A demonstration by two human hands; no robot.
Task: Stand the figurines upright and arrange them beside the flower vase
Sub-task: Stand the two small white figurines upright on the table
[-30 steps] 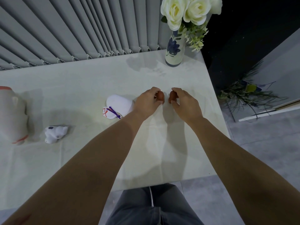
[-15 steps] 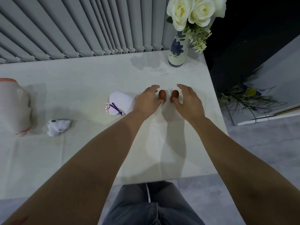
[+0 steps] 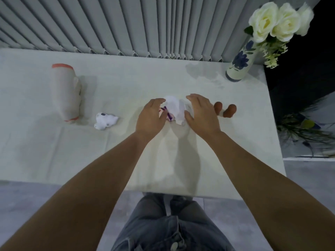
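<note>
A white figurine with a purple ribbon (image 3: 175, 108) lies mid-table, and both hands are cupped around it. My left hand (image 3: 151, 116) presses its left side by the ribbon. My right hand (image 3: 201, 113) touches its right side with the thumb, fingers spread above. Two small brown figurines (image 3: 218, 106) (image 3: 230, 110) stand upright just right of my right hand. A small white figurine (image 3: 105, 120) lies on its side to the left. A large beige figurine with an orange rim (image 3: 66, 91) lies on its side at far left. The blue-flowered vase of white roses (image 3: 239, 64) stands at the back right corner.
The white table (image 3: 72, 151) ends at a right edge close to the brown figurines, with dark floor and a leafy plant (image 3: 304, 127) beyond. Grey vertical blinds (image 3: 126, 24) run along the back edge. My legs are below the front edge.
Both hands let go of the two brown figurines, which stay standing, and moved left onto the white ribboned figurine. The view has swung left.
</note>
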